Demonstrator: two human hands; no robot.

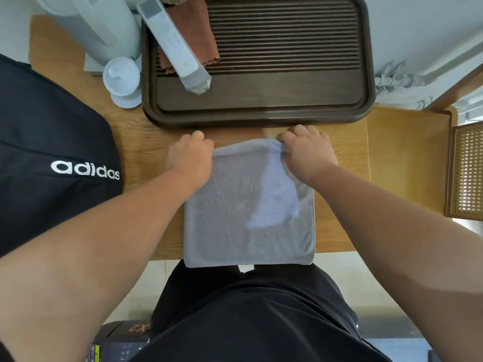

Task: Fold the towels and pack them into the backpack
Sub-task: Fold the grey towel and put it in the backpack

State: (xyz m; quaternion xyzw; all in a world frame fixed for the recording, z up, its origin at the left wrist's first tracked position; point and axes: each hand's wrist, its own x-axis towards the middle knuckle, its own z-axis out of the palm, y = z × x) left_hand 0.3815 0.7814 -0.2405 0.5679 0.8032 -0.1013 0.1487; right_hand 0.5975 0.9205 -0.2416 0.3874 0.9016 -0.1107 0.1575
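- The black backpack, with white lettering on it, lies on the table well to the left of the left hand and apart from it.
- A white lidded cup stands beyond and to the left of the left hand, just beside the tray's left rim.
- The left hand lies on the far left corner of the grey towel. Its fingers are curled down over that corner and grip it.
- The towel lies flat and folded on the wooden table, stretched between the two hands. Its near edge hangs slightly over the table edge towards the person.
- The dark brown slatted tray sits just beyond both hands, its near rim close to the knuckles. A brown cloth lies in its far left part, and a long white packet lies slantwise across that cloth.
- The right hand is at the towel's far right corner, fingers curled, pinching a small bunch of the fabric there.
- A woven cane panel stands well to the right of the right hand, past the table's end.
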